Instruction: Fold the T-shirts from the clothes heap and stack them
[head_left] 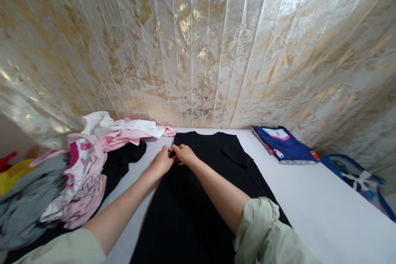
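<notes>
A black garment (198, 198) lies flat along the white table (309, 198), its neckline toward the wall. Both my hands meet at its upper left edge, near the shoulder. My left hand (161, 161) is closed, its fingers pinching the black cloth at the edge. My right hand (185, 154) lies right beside it, fingers curled onto the same bit of cloth. The garment's right sleeve (236, 152) is folded inward over the body.
A heap of clothes (83, 169) in pink, white, grey and black fills the table's left side. A folded blue garment (284, 145) lies at the back right, a blue bag (359, 181) beyond it. A gold-patterned curtain (198, 49) hangs behind.
</notes>
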Motion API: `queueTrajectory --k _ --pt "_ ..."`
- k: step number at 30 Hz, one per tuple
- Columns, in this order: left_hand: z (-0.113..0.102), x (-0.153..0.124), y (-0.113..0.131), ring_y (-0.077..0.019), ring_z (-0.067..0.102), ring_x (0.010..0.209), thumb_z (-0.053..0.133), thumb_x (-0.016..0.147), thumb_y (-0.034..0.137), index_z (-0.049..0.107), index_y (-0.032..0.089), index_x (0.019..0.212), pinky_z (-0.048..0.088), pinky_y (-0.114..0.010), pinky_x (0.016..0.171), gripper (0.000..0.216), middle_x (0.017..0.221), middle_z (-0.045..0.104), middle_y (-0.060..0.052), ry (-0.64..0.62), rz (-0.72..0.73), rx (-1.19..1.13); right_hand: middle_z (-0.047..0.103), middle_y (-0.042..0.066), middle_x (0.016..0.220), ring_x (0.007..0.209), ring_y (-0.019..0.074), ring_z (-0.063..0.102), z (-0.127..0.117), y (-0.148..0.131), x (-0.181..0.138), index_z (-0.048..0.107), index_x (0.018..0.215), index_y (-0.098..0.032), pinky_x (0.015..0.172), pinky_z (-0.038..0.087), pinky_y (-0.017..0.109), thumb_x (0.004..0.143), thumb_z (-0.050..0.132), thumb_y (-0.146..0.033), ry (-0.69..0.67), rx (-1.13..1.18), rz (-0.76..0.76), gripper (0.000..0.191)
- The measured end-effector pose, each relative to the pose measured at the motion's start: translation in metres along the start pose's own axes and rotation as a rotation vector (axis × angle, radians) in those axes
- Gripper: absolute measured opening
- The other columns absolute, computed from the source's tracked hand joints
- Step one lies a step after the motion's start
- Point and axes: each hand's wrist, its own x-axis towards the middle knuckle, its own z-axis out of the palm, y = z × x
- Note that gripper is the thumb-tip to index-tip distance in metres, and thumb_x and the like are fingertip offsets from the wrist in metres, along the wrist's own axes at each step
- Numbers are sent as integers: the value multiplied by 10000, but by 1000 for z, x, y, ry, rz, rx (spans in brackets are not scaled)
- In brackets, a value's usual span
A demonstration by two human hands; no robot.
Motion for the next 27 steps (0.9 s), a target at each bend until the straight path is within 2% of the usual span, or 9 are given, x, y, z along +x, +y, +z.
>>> queueTrajectory --k 3,5,7,11,16,20,24,27 --pt "2 -15 10 -189 662 826 600 806 224 510 185 971 453 -256 667 193 910 680 -48 -9 65 -88 698 88 771 515 158 626 4 0 14 650 896 -117 420 494 239 867 525 -412 26 17 71 323" --pt "2 -29 13 -186 664 867 568 822 217 517 191 962 474 -261 704 151 940 680 -44 -29 105 -137 703 99 828 531 163 631 3 5 18 645 942 -117 411 487 233 797 608 -315 61 14 94 248" --pt "0 -48 13 -195 660 884 559 827 271 519 193 976 483 -280 735 173 951 669 -44 -48 126 -128 703 96 900 567 163 643 0 12 19 631 1015 -133 426 491 226 750 629 -225 97 12 95 281" --pt "-10 -101 7 -240 643 955 581 791 410 506 222 1031 470 -312 715 315 1099 626 -70 -141 101 115 687 80 958 687 166 664 -9 30 16 617 1038 -156 497 515 219 764 590 -196 166 19 76 278" --pt "-11 -158 -8 -241 657 980 497 832 266 499 257 1101 458 -307 736 269 1151 644 -73 -276 57 254 672 48 893 686 145 646 -20 51 11 612 1001 -162 538 519 222 794 570 -200 215 28 78 214" --pt "-9 -171 -11 -229 669 939 424 872 242 448 273 1176 447 -311 794 307 1095 678 -60 -289 61 148 662 28 836 606 125 619 -28 62 6 610 995 -163 509 507 221 812 554 -208 231 17 81 196" --pt "-12 -171 8 -192 653 878 438 858 241 467 264 993 428 -267 765 141 952 670 -21 -317 105 -74 672 34 862 663 138 637 -38 63 0 615 986 -161 556 513 230 825 538 -213 260 -36 77 186" --pt "-10 -174 24 -169 621 780 441 851 235 469 253 959 401 -245 698 113 811 625 10 -338 153 -183 686 50 910 782 168 658 -47 64 -6 623 982 -163 643 516 248 824 542 -206 282 -102 77 182"
